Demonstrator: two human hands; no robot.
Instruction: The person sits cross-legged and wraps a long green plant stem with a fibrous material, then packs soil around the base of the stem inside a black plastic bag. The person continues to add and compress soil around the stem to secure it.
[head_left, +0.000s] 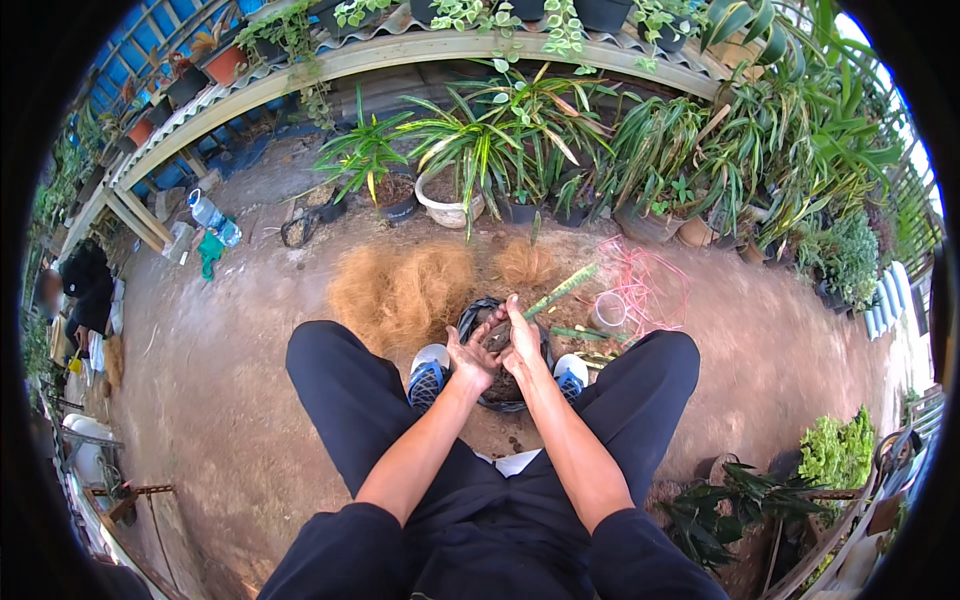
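Over a black plastic bag (472, 318) with dark soil in it, both hands meet between my knees. My right hand (523, 341) grips the lower end of a long mottled green leaf (564, 289), likely a snake plant's, which slants up to the right. A dark soil clump (496, 342) shows between the hands at the leaf's base. Palm up and cupped, my left hand (474, 361) lies beside the clump with its thumb spread; whether it bears the clump is unclear. Another piece of green leaf (579, 333) lies on the ground right of the bag.
Brown fibre (401, 292) is heaped ahead, with a smaller tuft (525, 260) nearby. Pink plastic string (651, 281) lies around a clear cup (609, 309). Potted plants (450, 196) line the far side. A water bottle (215, 218) stands left; a person (86, 285) is at far left.
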